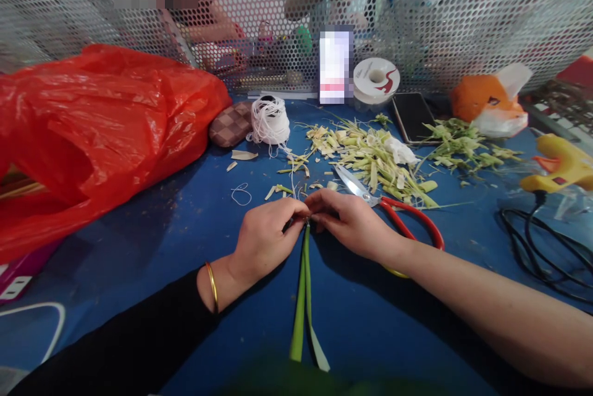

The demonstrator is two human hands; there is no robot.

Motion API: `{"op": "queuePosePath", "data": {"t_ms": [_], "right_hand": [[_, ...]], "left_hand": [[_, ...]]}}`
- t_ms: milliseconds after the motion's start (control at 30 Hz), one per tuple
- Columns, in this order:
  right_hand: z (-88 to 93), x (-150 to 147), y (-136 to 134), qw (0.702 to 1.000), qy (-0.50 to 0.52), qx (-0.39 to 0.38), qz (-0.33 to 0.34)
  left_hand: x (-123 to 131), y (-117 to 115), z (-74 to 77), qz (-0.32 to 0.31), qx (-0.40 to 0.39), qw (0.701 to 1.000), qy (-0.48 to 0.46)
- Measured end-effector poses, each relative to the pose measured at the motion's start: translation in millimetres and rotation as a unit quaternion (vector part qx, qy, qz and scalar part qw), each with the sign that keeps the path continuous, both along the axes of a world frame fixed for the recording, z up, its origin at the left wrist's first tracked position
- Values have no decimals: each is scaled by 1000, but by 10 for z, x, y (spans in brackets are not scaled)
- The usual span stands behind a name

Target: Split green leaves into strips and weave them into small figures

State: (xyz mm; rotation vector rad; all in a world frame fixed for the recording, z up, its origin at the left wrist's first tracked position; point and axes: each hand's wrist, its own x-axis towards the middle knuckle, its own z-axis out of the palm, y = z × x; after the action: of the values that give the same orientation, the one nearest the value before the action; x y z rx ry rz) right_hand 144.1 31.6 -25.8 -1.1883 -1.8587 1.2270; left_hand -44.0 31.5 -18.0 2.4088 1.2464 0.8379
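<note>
My left hand and my right hand meet fingertip to fingertip over the middle of the table. Both are closed in a pinch. From between them, long narrow green leaf strips run down toward me, their upper end at my left thumb and forefinger. A thin white string comes down from a ball of string to the same spot. What exactly my right fingertips hold is hidden. Scissors with red handles lie partly behind my right wrist, blades pointing up and left.
Leaf scraps are strewn beyond my hands on the blue table. A red plastic bag bulges at left, beside a checked case. Behind stand a lit phone and a ribbon spool. A yellow glue gun with black cord lies right.
</note>
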Motion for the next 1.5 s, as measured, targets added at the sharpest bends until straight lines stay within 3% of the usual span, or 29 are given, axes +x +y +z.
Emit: {"op": "queuePosePath", "data": {"t_ms": [100,367,633,867,1033,1300,1500], "right_hand": [[-6,-3,5,999,21,-29,-7],[-17,-6,10,998,46,-12,-52],[18,28,21,992,-51,117,1],[43,23,24,993,-54,99,-24],[39,20,25,992,-47,113,6],[32,33,33,989,-54,138,-5],[123,116,58,985,-86,146,37]], "left_hand": [[4,-7,-13,1,16,1000,2],[17,-8,36,37,-55,997,-41],[18,-10,40,39,-71,995,-59],[12,-3,37,43,-73,995,-60],[21,-7,59,43,-76,994,-66],[-15,8,11,34,-94,992,-78],[-50,19,11,66,-113,986,-99]]}}
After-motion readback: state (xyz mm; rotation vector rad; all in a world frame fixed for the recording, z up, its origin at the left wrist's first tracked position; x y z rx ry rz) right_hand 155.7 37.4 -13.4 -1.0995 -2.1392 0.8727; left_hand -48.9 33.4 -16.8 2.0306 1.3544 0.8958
